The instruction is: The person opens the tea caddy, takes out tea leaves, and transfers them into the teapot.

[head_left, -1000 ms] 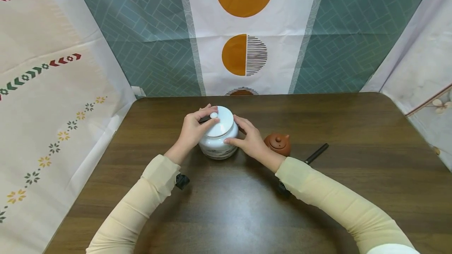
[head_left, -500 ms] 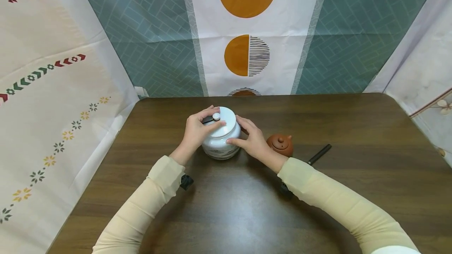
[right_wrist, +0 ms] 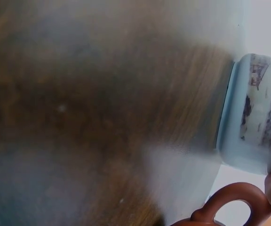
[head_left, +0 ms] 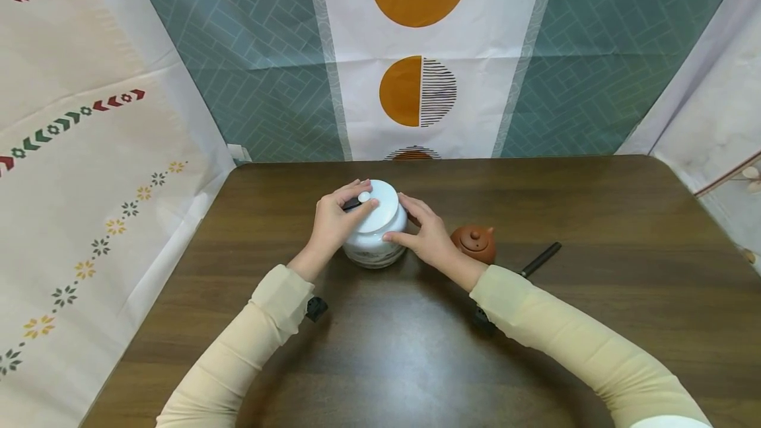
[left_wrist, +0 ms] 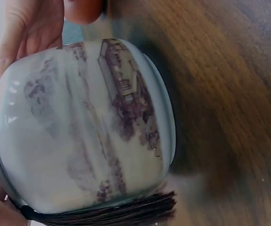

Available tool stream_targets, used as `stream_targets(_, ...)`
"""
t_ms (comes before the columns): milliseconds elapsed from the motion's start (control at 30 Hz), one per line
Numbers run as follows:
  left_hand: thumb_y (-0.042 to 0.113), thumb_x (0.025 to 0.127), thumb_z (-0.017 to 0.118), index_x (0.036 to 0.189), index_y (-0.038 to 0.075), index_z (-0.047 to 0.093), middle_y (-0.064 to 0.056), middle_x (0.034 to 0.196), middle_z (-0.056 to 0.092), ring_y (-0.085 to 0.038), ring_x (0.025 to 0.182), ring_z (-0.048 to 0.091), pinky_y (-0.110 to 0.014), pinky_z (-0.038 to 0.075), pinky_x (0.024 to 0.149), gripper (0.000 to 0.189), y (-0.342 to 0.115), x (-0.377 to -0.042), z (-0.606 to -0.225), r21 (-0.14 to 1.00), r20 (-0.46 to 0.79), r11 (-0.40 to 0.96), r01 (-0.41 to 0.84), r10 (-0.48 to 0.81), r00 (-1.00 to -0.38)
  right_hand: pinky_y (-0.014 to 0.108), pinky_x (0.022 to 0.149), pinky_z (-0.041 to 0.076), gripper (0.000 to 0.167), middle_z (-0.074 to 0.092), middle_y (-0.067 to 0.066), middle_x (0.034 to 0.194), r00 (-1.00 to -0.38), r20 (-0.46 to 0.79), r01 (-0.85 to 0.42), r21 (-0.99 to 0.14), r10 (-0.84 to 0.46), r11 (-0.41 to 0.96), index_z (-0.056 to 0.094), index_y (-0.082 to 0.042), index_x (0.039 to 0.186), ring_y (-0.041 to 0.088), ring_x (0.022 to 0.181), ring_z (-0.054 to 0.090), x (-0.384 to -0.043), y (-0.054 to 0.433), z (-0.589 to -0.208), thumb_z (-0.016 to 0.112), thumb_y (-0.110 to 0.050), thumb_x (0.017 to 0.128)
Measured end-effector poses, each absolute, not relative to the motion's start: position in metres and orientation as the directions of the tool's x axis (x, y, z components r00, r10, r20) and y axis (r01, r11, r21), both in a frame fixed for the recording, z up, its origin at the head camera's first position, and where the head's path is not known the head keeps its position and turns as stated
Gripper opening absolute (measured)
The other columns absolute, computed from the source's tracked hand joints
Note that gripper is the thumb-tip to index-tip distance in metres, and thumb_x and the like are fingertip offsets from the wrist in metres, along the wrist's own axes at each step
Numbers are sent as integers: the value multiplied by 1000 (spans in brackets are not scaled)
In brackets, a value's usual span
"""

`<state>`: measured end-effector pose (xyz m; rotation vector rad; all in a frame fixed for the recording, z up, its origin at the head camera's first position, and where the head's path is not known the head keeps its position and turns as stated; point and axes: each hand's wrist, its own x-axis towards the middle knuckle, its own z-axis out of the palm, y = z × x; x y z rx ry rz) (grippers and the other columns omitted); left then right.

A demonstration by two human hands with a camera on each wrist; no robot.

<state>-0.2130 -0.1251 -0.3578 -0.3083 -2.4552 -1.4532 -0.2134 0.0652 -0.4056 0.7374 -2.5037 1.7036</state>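
Note:
A white lidded porcelain jar (head_left: 374,248) stands upright on the table. Its painted landscape shows large in the left wrist view. My left hand (head_left: 330,220) holds the white lid (head_left: 383,202), thumb and fingers on either side of the small round knob (head_left: 364,197). From the knob a dark cord runs leftward under that hand, and a black tassel (left_wrist: 126,209) hangs along the jar's side. My right hand (head_left: 429,238) grips the jar from the right, thumb in front and fingers behind. The lid lies on the jar's mouth.
Right of the jar, close by my right wrist, stands a small brown clay teapot (head_left: 474,242); its handle (right_wrist: 248,188) shows in the right wrist view. A black-handled tool (head_left: 542,258) lies past my right forearm, partly hidden. The brown table (head_left: 380,349) ends at patterned cloths behind and beside it.
The head view has shifted slightly. My left thumb and fingers have edged around the lid near the knob. My right hand keeps its hold on the jar, which stays in place.

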Motion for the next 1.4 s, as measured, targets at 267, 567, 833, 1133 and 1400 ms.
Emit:
stream_targets(267,16,84,73,112,2,70,-8,118,67,-20,125,53,-38,41,105,31,-124,-211,-353,781,345,533,326,66,-936,41,108,37,81,36,17,148,-891,265,-380,-879,-368,288,34,-2,146,30,135,39,-213,65,-403,77,-18,80)
stream_targets(567,15,85,72,110,1,70,-10,118,67,-22,125,53,-38,46,100,29,-120,-212,-349,764,352,554,330,70,-933,37,107,39,80,37,17,147,-891,269,-391,-864,-366,317,37,-3,145,29,134,41,-214,66,-399,78,-18,78)
stream_targets(833,16,85,72,112,2,70,-10,120,66,-20,127,52,-39,35,110,31,-110,-205,-352,826,318,506,249,-52,-947,36,105,40,80,42,17,145,-892,265,-398,-846,-367,354,38,-3,145,29,131,44,-212,67,-397,79,-20,77)
stream_targets(1133,11,82,73,105,-2,72,-14,114,68,-26,122,56,-44,36,108,26,-99,-200,-354,813,402,511,279,-145,-904,40,105,41,80,42,19,144,-889,268,-398,-854,-371,336,39,-2,144,31,131,45,-211,68,-393,79,-18,76)
stream_targets(1400,14,82,75,106,0,72,-13,115,68,-26,122,55,-43,40,106,28,-102,-201,-354,805,383,534,259,-135,-914,40,105,41,80,41,18,145,-884,233,-393,-840,-406,374,37,-1,145,31,130,46,-215,68,-393,78,-21,79)
